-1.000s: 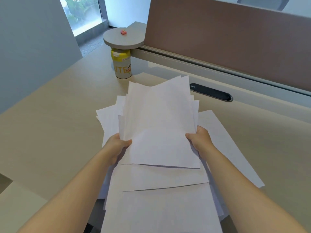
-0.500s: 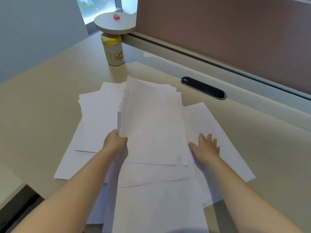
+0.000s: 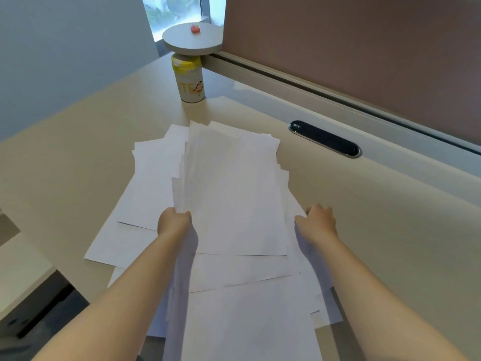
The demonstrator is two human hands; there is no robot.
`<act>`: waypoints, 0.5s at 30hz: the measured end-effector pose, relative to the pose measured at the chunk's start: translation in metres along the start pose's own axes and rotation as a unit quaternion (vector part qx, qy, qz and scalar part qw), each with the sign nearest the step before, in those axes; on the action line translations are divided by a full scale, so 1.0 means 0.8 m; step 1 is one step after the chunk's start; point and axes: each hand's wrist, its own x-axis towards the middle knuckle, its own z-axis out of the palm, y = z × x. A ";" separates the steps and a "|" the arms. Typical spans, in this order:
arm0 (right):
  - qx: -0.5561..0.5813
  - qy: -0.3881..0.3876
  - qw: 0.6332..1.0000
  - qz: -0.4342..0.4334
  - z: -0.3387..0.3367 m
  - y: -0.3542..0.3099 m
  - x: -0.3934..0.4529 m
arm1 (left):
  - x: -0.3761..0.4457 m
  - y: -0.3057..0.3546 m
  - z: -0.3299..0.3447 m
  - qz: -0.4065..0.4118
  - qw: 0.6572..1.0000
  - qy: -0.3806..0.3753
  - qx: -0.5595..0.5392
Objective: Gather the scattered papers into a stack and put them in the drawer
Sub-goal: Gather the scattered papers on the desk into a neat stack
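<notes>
A loose stack of white papers (image 3: 234, 194) lies in the middle of the beige desk (image 3: 78, 157). My left hand (image 3: 173, 222) is shut on the stack's left edge, lifting it slightly. My right hand (image 3: 318, 222) rests against the right edge of the papers, fingers curled over a sheet pulled in from the right. More loose sheets (image 3: 145, 188) fan out to the left, and others (image 3: 250, 319) lie toward me, overhanging the desk's front edge. No drawer is clearly in view.
A yellow-lidded can (image 3: 189, 79) stands at the back under a round grey shelf (image 3: 193, 40) with a small red object (image 3: 195, 29). A black cable slot (image 3: 325, 139) sits at the right before the brown partition (image 3: 364, 48). A lower surface (image 3: 23, 267) lies at left.
My right hand let go of the stack, reached onto the sheet at the right and drew it in against the pile. The view shifted, showing more sheets at left.
</notes>
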 end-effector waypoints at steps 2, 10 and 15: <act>0.033 -0.026 0.999 -0.005 0.007 -0.004 -0.002 | -0.003 0.003 0.005 -0.011 1.000 -0.014 -0.019; 0.060 -0.025 0.998 -0.007 0.001 0.004 -0.002 | -0.055 0.019 0.010 -0.089 0.961 -0.246 -0.090; 0.134 0.039 0.989 -0.049 -0.010 0.014 -0.002 | -0.047 0.006 0.012 0.011 0.980 -0.193 -0.039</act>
